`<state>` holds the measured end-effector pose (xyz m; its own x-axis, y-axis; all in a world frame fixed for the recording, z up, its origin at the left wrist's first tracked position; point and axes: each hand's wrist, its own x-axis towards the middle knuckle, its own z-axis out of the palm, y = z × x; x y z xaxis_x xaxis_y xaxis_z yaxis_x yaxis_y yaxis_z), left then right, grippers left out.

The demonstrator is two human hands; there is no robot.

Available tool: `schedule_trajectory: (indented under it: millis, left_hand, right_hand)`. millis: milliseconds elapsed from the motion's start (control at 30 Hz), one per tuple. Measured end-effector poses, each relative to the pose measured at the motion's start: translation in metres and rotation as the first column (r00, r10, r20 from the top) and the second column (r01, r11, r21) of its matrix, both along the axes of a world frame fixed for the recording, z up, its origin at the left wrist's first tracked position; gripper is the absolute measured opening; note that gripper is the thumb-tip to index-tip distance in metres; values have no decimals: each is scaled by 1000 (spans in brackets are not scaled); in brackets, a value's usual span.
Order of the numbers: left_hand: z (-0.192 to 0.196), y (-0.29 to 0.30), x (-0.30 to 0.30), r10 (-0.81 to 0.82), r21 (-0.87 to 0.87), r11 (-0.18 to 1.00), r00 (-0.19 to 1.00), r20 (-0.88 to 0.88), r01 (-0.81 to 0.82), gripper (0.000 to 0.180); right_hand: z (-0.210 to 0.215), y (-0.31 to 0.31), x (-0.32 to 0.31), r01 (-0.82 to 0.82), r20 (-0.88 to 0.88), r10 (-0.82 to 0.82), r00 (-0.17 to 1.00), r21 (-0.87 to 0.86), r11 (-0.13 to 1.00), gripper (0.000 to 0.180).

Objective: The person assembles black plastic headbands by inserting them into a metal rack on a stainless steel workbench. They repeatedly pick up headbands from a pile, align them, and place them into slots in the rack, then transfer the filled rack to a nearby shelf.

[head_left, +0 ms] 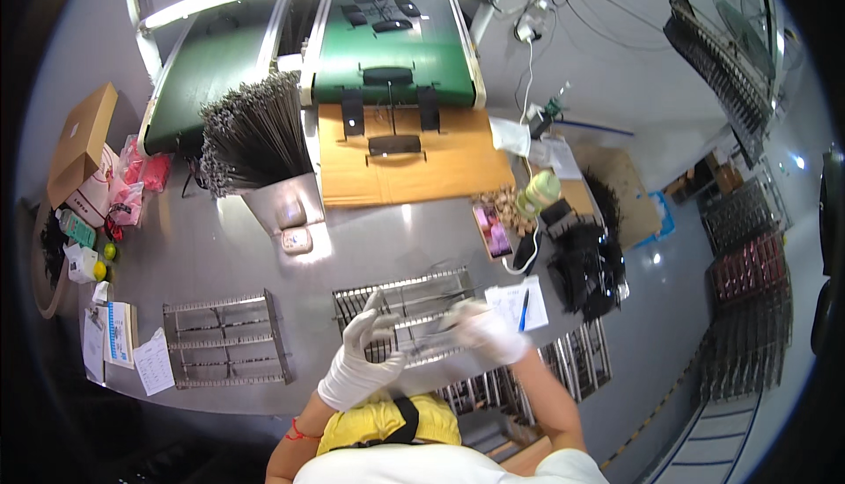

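Both my hands wear white gloves. A metal wire rack (429,289) lies flat on the table in front of me, with dark thin rods lined up in its left part. Over that left part is my left hand (363,354), its fingers and thumb apart and nothing seen between them. My right hand (493,333) is above the rack's right end, smeared by motion. Thin blurred streaks lie by its fingertips, and I cannot make out whether it holds anything. A second similar rack (226,341) lies to the left, with few dark pieces on it.
A dense bundle of dark metal rods (255,132) stands at the back left. Black framed parts rest on an orange-brown board (352,176) and a green conveyor belt (414,62). A phone (492,231), a paper with a blue pen (525,310) and black bagged parts (585,268) sit at right.
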<state>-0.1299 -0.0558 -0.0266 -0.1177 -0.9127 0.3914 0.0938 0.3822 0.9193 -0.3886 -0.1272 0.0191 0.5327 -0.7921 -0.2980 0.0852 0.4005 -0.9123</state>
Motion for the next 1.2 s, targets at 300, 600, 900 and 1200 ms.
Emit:
schedule_trajectory:
  millis: [300,600,900,1200]
  left_hand:
    - [-2,-12,29,332,280,894,936,113,-351,89]
    - [7,0,36,688,643,543,725,30,-541,79]
    - [-3,11,48,756,653,522,652,-58,-548,57]
    - [20,-82,0,379,426,889,792,-478,-168,72]
  right_hand:
    - [-20,-248,-163,544,331,-668,666,396,739,52]
    - [-113,-496,80,-89,-730,-643,232,-674,734,97]
    - [-164,-494,107,251,-547,-803,237,-764,595,76]
    - [-69,-192,72,184,-291,-301,908,-370,911,54]
